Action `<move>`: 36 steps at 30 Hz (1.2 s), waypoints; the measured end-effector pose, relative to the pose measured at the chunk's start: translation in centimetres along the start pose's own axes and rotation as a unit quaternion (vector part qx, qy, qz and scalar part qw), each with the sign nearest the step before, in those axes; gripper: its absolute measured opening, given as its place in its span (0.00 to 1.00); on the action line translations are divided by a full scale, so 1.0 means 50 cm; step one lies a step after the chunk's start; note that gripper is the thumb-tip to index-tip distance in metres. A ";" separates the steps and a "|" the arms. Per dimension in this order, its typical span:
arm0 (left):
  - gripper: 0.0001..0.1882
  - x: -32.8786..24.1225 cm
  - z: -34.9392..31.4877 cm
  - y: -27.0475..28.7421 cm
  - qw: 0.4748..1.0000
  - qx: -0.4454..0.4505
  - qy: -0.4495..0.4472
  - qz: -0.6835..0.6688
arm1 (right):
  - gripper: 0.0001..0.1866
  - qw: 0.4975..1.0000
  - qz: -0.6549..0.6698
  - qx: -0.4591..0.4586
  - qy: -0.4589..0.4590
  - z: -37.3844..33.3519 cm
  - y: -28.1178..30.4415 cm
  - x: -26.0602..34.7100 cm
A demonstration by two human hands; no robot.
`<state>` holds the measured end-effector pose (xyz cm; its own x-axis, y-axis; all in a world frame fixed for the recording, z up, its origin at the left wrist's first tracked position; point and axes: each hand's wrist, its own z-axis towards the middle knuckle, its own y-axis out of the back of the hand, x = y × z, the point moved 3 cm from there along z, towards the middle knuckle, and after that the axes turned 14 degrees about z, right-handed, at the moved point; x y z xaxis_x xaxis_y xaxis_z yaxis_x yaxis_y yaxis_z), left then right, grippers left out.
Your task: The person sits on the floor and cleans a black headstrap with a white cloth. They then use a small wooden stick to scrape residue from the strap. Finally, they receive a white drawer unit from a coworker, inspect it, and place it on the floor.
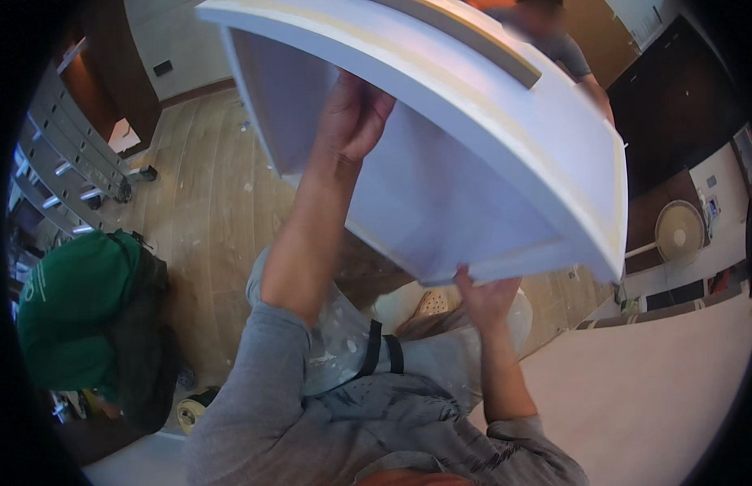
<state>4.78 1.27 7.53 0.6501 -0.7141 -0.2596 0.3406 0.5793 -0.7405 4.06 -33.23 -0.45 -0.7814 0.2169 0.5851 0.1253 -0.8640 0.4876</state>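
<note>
A large white box-shaped cabinet piece [473,186], open on the side facing me, is held up off the floor in front of me. My left hand [356,113] grips its upper front edge, the fingertips hidden behind the rim. At the lower edge, my right hand [487,298] is closed on the board from below, thumb up along it. A narrow grey-brown strip [493,53] runs along the top face. On the far side, another person [566,53] has an arm against the cabinet piece; their hand is mostly hidden.
An aluminium ladder [72,150] stands at the left on the wood-look floor [206,186]. Nearer me is a green bag or cloth [80,308], with a tape measure or roll [194,411] beside it. At the right are a round fan-like object [680,229] and a pale surface [643,389].
</note>
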 end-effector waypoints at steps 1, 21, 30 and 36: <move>0.26 -0.003 0.001 -0.004 1.000 -0.009 -0.014 0.017 | 0.37 1.000 -0.013 0.018 0.005 0.022 0.012 -0.028; 0.19 -0.001 -0.057 0.053 0.995 -0.044 -0.038 -0.079 | 0.38 0.957 0.274 0.073 -0.059 0.256 -0.045 -0.277; 0.20 -0.038 -0.070 0.042 0.999 -0.001 -0.010 -0.051 | 0.36 0.963 0.261 0.037 -0.056 0.246 -0.061 -0.259; 0.20 -0.067 -0.075 0.031 0.997 -0.028 0.009 -0.075 | 0.39 0.935 0.348 0.026 -0.061 0.259 -0.074 -0.265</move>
<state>0.58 3.07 4.93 0.5824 -0.7982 -0.1537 0.3945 0.4429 -0.8051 21.85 -27.02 -1.63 -0.4244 -0.3359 0.8409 0.6091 -0.7930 -0.0094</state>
